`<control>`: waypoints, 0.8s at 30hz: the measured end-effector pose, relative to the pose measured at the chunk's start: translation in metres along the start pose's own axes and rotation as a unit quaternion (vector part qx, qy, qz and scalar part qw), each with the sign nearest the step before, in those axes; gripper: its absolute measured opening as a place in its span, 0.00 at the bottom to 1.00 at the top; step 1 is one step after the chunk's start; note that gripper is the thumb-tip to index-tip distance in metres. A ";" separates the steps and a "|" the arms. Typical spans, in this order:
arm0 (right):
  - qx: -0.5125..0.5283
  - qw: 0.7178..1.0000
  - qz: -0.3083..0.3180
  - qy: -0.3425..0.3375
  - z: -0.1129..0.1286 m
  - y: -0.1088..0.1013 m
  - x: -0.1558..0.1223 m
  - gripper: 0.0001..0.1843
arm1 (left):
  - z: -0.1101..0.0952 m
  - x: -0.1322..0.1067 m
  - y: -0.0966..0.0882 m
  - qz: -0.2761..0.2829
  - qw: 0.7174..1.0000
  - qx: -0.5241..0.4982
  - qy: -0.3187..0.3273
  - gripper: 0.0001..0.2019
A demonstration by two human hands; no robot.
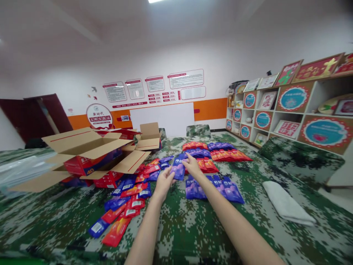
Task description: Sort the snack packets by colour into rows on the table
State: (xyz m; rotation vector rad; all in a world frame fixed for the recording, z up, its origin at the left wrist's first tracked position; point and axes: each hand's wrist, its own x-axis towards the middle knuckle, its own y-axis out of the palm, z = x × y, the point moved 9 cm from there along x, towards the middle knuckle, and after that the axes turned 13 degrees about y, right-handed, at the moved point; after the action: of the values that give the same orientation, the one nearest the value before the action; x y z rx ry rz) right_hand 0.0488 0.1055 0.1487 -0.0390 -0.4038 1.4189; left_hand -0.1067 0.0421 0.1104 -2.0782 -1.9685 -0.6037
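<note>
Over the middle of the table, a purple-blue packet (178, 170) with white print is held up between my two hands. My left hand (165, 179) pinches its lower left side. At its upper right edge, the fingers of my right hand (193, 165) are closed on it. Just below my right hand lies a row of purple packets (216, 187), side by side and partly behind my right forearm. Beyond it are stacked rows of red packets (230, 155) and more purple ones. To the left of my left hand spreads a loose heap of red and blue packets (132, 195).
Opened cardboard boxes (91, 163) with raised flaps crowd the table's left side, beside clear plastic bags (24, 173). A folded white cloth (286, 202) lies at the right on the camouflage tablecloth (179, 232). Covered chairs (300, 156) and a display shelf (275, 106) stand beyond.
</note>
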 end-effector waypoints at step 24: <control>-0.441 0.895 -0.032 -0.063 -0.076 -0.037 -0.066 0.16 | 0.021 -0.054 0.083 0.152 0.872 0.445 0.138 0.25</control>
State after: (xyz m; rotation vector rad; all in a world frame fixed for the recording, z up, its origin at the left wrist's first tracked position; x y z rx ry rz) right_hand 0.1003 0.0518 0.0717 -0.6693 -1.1233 1.0737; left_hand -0.0222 -0.0043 0.0779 -1.5297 -1.3170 0.0895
